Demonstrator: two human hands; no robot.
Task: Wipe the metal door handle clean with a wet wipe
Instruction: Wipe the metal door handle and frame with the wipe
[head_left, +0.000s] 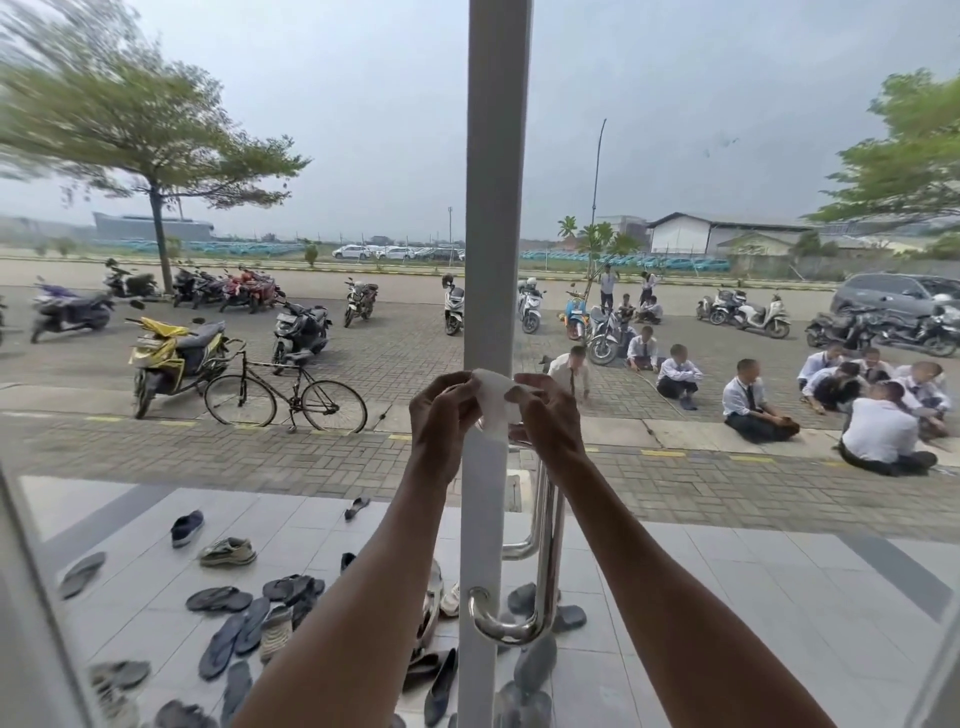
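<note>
Pinching item: one thin white wet wipe (496, 402), stretched flat between two bare hands in front of the white vertical door frame post (496, 208).

Left hand (441, 415): fingertips closed on the wipe's left edge, thumb toward the camera. Right hand (548, 421): fingertips closed on the wipe's right edge. Both forearms rise from the lower edge of the view and converge at the post.

Task object: one polished tubular metal door handle (545, 561), mounted upright just right of the post, directly below the right hand. Its lower end curves into the post at a round mount; its upper end is hidden behind the right wrist. The wipe sits above the visible handle and whether it touches the handle's top cannot be told. A second curved metal bar shows behind the glass at mid-height.

Open room: clear space on both sides of the forearms; the handle's shaft below the wrists is unobstructed.

Beyond the glass: pale tiled porch (727, 597) with many scattered dark sandals and shoes (244, 623), too jumbled to count. One black bicycle (285, 395). One yellow scooter (171, 358), with more motorbikes parked across the brick paving. Group of seated people in white shirts (878, 415) at right, well apart from the door. Two large trees at the left and right edges.
</note>
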